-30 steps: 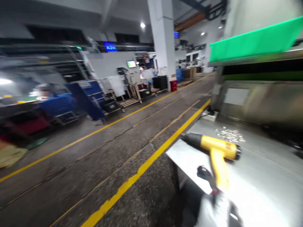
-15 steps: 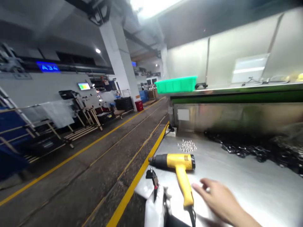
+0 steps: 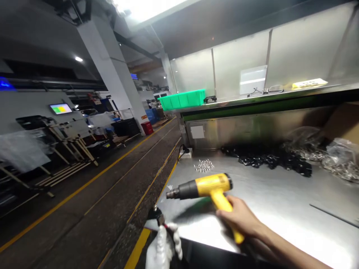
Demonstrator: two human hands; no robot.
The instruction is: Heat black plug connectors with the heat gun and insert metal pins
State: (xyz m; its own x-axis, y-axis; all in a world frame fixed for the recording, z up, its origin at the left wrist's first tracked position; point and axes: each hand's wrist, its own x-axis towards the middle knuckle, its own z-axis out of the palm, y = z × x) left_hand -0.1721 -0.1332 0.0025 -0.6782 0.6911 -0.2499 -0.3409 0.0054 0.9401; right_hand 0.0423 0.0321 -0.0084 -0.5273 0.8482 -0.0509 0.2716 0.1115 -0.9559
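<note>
The yellow-and-black, pistol-shaped plastic heat gun (image 3: 210,185) is smooth, its tip (image 3: 172,193) dull metal. The white cloth glove (image 3: 159,247) looks matt. The flat silver-grey metal tabletop (image 3: 266,198) is smooth and glossy, the small silvery metal pieces (image 3: 204,165) shiny, the dark grey floor (image 3: 112,201) rough, the long green plastic bin (image 3: 183,100) smooth

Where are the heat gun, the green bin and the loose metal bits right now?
Heat gun (image 3: 213,184): head view, on its yellow housing.
Green bin (image 3: 183,100): head view, on its long front wall.
Metal bits (image 3: 204,165): head view, middle of the scattered cluster.
</note>
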